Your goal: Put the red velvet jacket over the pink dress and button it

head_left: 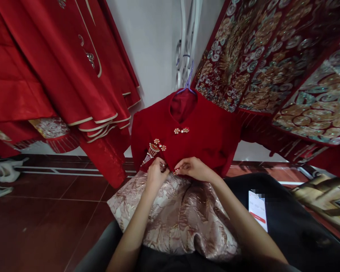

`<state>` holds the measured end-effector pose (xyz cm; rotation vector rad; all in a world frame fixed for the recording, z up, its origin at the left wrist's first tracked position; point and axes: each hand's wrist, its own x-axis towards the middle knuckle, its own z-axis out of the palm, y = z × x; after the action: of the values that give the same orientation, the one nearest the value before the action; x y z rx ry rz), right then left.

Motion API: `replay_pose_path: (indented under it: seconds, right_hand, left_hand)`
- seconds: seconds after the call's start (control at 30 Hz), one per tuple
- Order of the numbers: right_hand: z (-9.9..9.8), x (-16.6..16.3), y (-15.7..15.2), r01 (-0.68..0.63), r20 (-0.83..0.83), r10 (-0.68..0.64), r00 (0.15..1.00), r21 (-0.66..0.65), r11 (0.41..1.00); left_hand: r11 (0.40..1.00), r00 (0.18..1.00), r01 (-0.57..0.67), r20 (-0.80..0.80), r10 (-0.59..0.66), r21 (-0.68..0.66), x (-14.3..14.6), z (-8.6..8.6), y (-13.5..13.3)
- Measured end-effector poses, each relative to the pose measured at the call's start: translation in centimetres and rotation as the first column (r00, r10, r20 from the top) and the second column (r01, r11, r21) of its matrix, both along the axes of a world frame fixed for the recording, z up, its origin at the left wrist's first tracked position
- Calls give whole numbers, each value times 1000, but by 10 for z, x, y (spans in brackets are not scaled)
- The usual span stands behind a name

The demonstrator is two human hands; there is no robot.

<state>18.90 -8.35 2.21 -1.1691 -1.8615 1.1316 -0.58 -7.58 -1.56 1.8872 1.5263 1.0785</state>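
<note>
A red jacket (206,143) with a stand collar hangs in front of me on a purple hanger (188,85). Gold flower-shaped fasteners with pearls (181,130) join its front near the neck. Lower down, another flower fastener (159,145) sits above a fan-shaped beaded tassel brooch (151,152). At the jacket's lower front, my left hand (157,174) is closed, pinching the front edge by a fastener that its fingers partly hide. Opposite it, my right hand (195,168) pinches the other edge, with a small gold fastener (175,173) at its fingertips.
Pink-and-gold brocade fabric (184,215) spreads over my lap. A lit phone (257,209) lies on a black surface (289,226) to the right. Red garments (102,94) hang at left, sequined ones (260,75) at right. Pale shoes (8,172) stand by a low rack at left.
</note>
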Motion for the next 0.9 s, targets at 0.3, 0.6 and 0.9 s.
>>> replay_pose_path:
  seconds: [0.3, 0.6, 0.9]
  right_hand:
    - [-18, -29, 3, 171, -103, -152, 983, 211, 962]
    - [-41, -32, 11, 294, 38, -340, 940, 417, 860]
    - [-38, -36, 6, 225, -39, -229, 973, 401, 888]
  left_hand:
    - [996, 995, -89, 52, 89, 5, 16, -5, -1]
    - [998, 945, -60, 321, 67, -32, 8, -6, 2]
    - [994, 887, -36, 454, 81, -108, 6, -6, 0]
